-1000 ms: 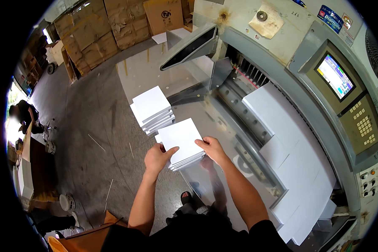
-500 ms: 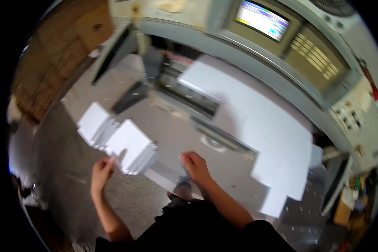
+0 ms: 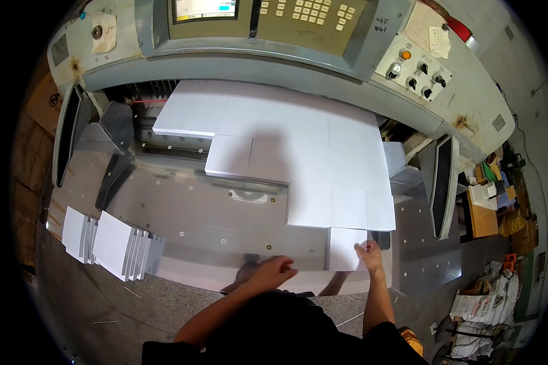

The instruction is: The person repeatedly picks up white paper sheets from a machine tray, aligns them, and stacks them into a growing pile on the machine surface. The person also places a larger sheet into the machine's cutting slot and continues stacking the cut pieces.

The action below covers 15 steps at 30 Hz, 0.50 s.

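Observation:
A small stack of white paper (image 3: 345, 249) lies at the near right of the metal table (image 3: 225, 210), against the larger spread of white sheets. My right hand (image 3: 370, 257) pinches its right edge, thumb and fingers closed on it. Over the table's front edge, my left hand (image 3: 274, 272) reaches rightward with loosely bent fingers apart, holding nothing. Rows of white paper stacks (image 3: 286, 131) fill the table's back and right, set edge to edge. Two groups of paper blocks, one leaning group (image 3: 117, 243) and another (image 3: 78, 234), sit at the near left corner.
Above the table runs a machine housing with a screen (image 3: 205, 8), a keypad (image 3: 309, 11) and a knob panel (image 3: 415, 67). Upright side guards (image 3: 442, 185) flank the table. A metal block (image 3: 117, 125) stands at the left. Bags (image 3: 484, 304) lie on the right floor.
My view has swung right and levelled. My left hand has left the paper blocks at the left corner; my right hand has come to the small stack at the right and closed on its edge.

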Motion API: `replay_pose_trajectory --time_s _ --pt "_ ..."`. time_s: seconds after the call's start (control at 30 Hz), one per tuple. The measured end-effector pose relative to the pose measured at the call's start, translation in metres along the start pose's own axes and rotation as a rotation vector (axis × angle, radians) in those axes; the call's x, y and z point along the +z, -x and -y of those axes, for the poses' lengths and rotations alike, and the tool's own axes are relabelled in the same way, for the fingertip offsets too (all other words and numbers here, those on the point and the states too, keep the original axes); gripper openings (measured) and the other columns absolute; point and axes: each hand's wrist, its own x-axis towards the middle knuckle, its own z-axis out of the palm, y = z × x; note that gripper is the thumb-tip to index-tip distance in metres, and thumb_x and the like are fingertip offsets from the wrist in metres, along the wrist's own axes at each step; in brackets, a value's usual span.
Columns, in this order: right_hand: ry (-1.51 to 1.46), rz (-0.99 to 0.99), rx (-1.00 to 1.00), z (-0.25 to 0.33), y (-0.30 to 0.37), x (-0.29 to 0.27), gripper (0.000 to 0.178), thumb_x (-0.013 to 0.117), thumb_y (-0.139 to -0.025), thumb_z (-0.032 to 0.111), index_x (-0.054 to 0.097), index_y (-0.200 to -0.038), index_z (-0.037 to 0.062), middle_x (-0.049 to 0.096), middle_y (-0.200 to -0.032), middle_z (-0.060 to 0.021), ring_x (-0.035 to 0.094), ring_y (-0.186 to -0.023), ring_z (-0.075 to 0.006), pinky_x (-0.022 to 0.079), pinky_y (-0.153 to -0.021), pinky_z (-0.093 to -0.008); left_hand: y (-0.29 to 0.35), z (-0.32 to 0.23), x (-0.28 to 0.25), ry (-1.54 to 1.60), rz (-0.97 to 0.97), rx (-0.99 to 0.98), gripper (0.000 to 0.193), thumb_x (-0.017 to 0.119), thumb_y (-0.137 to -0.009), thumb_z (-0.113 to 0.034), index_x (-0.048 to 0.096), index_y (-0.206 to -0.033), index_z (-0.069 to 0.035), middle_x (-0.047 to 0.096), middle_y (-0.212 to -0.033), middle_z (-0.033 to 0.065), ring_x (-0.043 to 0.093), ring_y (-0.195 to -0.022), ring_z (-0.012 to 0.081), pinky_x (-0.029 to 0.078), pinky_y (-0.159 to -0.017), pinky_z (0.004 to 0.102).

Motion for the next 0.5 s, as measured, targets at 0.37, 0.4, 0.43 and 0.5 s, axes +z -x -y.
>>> replay_pose_trajectory --time_s 0.37,0.4,0.43,0.5 --pt "0.128 0.176 -0.251 0.121 0.102 0.108 0.053 0.073 -0.077 0.033 0.055 -0.113 -0.0017 0.053 -0.115 -0.0220 0.053 -0.107 -0.0404 0.048 -0.089 -0.0487 0.032 0.062 0.011 0.218 -0.359 -0.247 0.047 0.069 -0.090 -0.034 0.060 -0.116 0.003 0.068 -0.105 0.0160 0.067 -0.095 0.0244 0.054 -0.082 0.0359" --pt "0.124 0.220 -0.335 0.141 0.105 0.121 0.051 0.072 -0.077 0.033 0.055 -0.112 -0.0015 0.054 -0.114 -0.0216 0.054 -0.107 -0.0397 0.049 -0.088 -0.0484 0.056 0.070 -0.001 0.403 -0.420 -0.246 0.046 0.069 -0.090 -0.034 0.060 -0.115 0.004 0.068 -0.103 0.0146 0.067 -0.093 0.0229 0.054 -0.081 0.0350" --pt "0.120 0.267 -0.421 0.160 0.108 0.134 0.050 0.071 -0.078 0.033 0.055 -0.111 -0.0013 0.054 -0.112 -0.0211 0.054 -0.106 -0.0391 0.049 -0.087 -0.0482 0.080 0.078 -0.014 0.589 -0.486 -0.240 0.045 0.069 -0.091 -0.034 0.061 -0.114 0.004 0.069 -0.101 0.0133 0.067 -0.092 0.0214 0.054 -0.080 0.0340" --pt "0.110 0.331 -0.605 0.189 0.120 0.165 0.048 0.069 -0.078 0.033 0.056 -0.109 -0.0004 0.055 -0.108 -0.0192 0.055 -0.102 -0.0379 0.051 -0.083 -0.0482 0.131 0.081 -0.042 0.628 -0.466 -0.460 0.044 0.067 -0.092 -0.036 0.063 -0.110 0.004 0.070 -0.097 0.0113 0.067 -0.089 0.0183 0.054 -0.079 0.0316"
